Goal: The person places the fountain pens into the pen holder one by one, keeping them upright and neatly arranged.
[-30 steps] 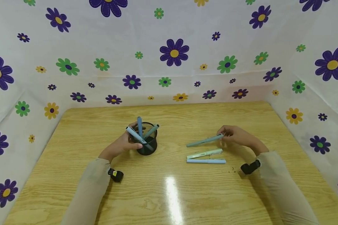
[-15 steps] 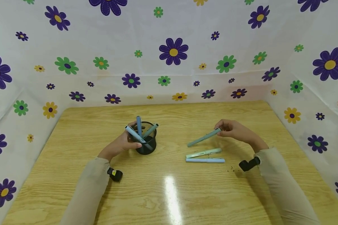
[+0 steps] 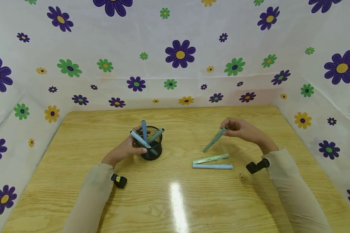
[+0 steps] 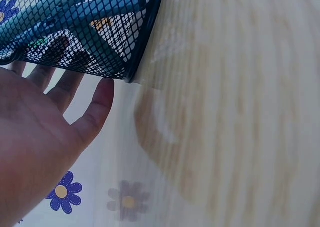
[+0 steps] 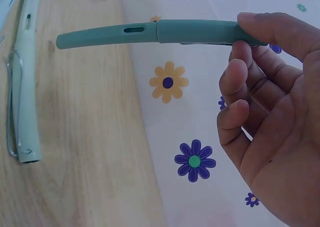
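Note:
My left hand [image 3: 123, 151] holds a black mesh pen holder [image 3: 153, 156] from its left side, thumb at the front and fingers partly hidden behind it. Out of the holder lean a blue pen [image 3: 144, 129], a light blue pen [image 3: 138, 138] and a green pen [image 3: 157, 134]. With thumb and fingertips, my right hand [image 3: 243, 130] pinches a teal-green capped pen [image 5: 200, 32] by its cap end. That pen slants down to the left, above the tabletop. Below it lie a pale green pen [image 3: 211, 159] and another light blue pen [image 3: 212, 166], side by side.
The wooden table [image 3: 145, 200] carries a bright light reflection near its front. Small dark specks [image 3: 240, 176] lie right of the loose pens. A white flowered cloth [image 3: 151, 38] hangs behind and on both sides.
My right hand has moved up and away from me, lifting the teal-green pen's cap end so it tilts more steeply. The left hand and pen holder stay in place.

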`<action>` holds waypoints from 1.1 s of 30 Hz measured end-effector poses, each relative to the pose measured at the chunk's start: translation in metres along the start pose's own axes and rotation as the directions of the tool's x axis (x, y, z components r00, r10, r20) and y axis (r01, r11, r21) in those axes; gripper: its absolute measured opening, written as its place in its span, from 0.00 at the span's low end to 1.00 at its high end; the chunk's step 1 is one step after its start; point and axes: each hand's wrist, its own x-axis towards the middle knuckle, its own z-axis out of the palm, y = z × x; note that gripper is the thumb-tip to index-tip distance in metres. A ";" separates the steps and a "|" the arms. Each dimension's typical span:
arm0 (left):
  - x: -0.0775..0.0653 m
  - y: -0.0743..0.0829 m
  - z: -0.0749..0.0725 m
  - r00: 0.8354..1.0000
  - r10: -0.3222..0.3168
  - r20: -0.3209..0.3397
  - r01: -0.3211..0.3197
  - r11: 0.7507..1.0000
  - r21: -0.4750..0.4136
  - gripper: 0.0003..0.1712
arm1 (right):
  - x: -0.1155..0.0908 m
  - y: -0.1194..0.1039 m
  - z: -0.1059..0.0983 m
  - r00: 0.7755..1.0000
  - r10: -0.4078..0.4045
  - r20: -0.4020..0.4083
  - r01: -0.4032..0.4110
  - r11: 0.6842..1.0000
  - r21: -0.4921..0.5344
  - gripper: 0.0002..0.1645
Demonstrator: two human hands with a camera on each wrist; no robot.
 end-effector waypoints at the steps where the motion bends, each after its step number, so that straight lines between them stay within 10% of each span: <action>1: 0.000 0.000 0.000 1.000 0.000 0.000 0.000 1.000 0.001 0.55 | 0.001 -0.002 -0.001 1.000 -0.008 0.002 0.008 1.000 0.000 0.10; 33: 0.000 -0.003 -0.002 1.000 -0.003 0.009 0.003 1.000 -0.001 0.55 | 0.050 -0.084 0.002 0.988 -0.150 0.041 0.154 0.978 -0.138 0.10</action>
